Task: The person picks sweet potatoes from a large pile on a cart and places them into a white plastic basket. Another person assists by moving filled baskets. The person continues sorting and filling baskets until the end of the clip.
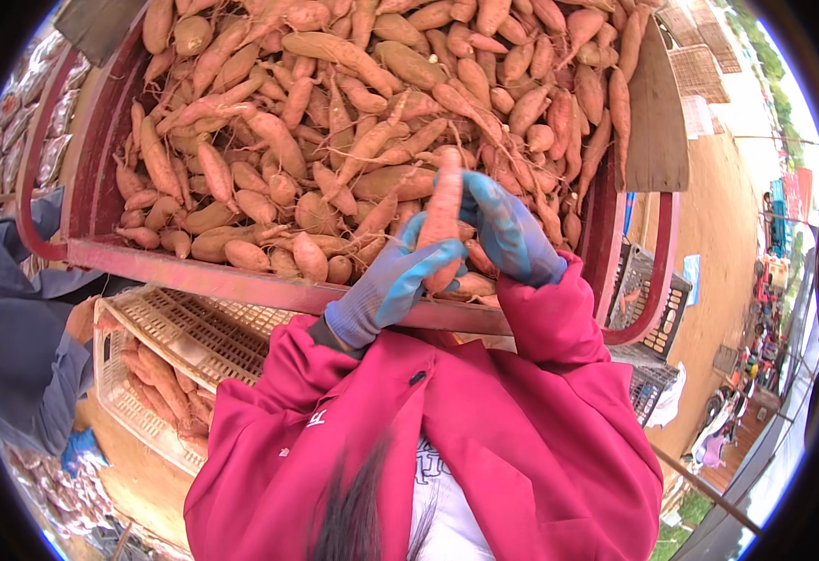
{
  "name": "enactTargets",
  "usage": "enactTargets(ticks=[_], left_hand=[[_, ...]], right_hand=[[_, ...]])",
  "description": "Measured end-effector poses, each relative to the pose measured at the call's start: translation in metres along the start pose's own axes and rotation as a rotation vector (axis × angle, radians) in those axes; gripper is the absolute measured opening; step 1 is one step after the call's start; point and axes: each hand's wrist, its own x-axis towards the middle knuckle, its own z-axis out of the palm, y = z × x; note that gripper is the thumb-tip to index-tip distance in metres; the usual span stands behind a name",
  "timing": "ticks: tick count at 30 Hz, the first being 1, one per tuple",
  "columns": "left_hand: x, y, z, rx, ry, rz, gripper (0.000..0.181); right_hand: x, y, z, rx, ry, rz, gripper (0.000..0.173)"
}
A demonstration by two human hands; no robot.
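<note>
My left hand [399, 277], in a blue coated work glove, is wrapped around the lower part of a long sweet potato [443, 203]. The root points up and away from me over the near rim of a red metal cart [297, 284]. Against the root's upper right side is my right hand [515, 224], gloved alike, its fingers curled; whether they grip it is partly hidden. Beneath and beyond both hands lies a heap of sweet potatoes [255, 140], many with thin roots attached, filling the cart.
At left, a person's hand [81, 319] touches a pale plastic crate [150, 428] with sweet potatoes inside. Black crates [651, 301] stand right of the cart, beside its curved rail [665, 273]. A wooden board [651, 119] lines the cart's right side. Wicker-like crates [697, 73] stand farther off.
</note>
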Motion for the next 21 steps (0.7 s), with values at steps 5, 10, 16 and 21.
enactTargets(ticks=[5, 10, 16, 21], left_hand=[[-0.013, 0.029, 0.003, -0.083, 0.003, -0.261, 0.043], [-0.016, 0.029, -0.003, 0.226, 0.114, -0.305, 0.048], [-0.036, 0.022, -0.022, -0.002, 0.304, 0.172, 0.04], [-0.059, 0.023, -0.031, -0.328, 0.468, 0.33, 0.04]], right_hand=[[0.037, -0.002, -0.001, 0.41, -0.237, 0.268, 0.049], [0.036, -0.005, 0.004, -1.04, 0.042, -0.405, 0.023], [0.045, -0.054, -0.032, -1.623, 0.3, -0.869, 0.023], [0.007, 0.043, 0.006, -1.602, -0.388, -0.116, 0.057]])
